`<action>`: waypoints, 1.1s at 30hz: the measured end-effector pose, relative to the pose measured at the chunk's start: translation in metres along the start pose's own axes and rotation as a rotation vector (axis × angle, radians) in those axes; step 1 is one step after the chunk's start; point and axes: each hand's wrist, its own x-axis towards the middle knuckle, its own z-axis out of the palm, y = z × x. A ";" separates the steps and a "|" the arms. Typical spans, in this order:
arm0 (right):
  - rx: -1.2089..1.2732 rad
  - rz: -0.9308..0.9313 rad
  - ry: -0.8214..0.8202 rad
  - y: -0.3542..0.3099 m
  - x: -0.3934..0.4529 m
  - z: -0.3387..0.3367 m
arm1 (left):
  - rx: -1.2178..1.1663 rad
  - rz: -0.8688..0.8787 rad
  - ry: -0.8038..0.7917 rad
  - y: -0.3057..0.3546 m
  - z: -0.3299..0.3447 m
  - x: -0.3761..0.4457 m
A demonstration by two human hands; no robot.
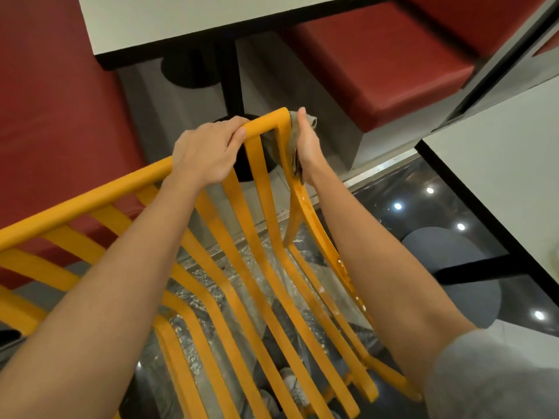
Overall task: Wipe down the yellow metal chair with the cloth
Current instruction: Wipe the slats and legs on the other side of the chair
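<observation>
The yellow metal chair (236, 252) fills the lower middle of the head view, its slatted back tilted toward me. My left hand (208, 152) grips the top rail near the chair's right corner. A grey cloth (295, 146) is pressed against the outer side of the right upright, just below the top corner. My right hand (307, 146) holds that cloth flat against the upright, fingers pointing up. Wet streaks and droplets shine on the upright below the cloth.
A white table with a black edge (169, 55) stands ahead on a black pedestal. Red upholstered benches (378, 65) flank it left and right. Another white table (499, 182) is at the right. The floor below is glossy and dark.
</observation>
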 end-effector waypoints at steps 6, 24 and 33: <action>0.071 0.028 0.122 0.049 -0.008 -0.001 | -0.027 -0.032 -0.025 -0.006 0.006 0.001; -0.274 -0.441 0.351 0.024 -0.016 0.049 | -0.002 -0.067 0.007 0.001 0.005 -0.002; -0.832 -0.561 0.194 0.129 -0.039 -0.008 | -0.058 -0.074 -0.087 0.011 -0.002 0.006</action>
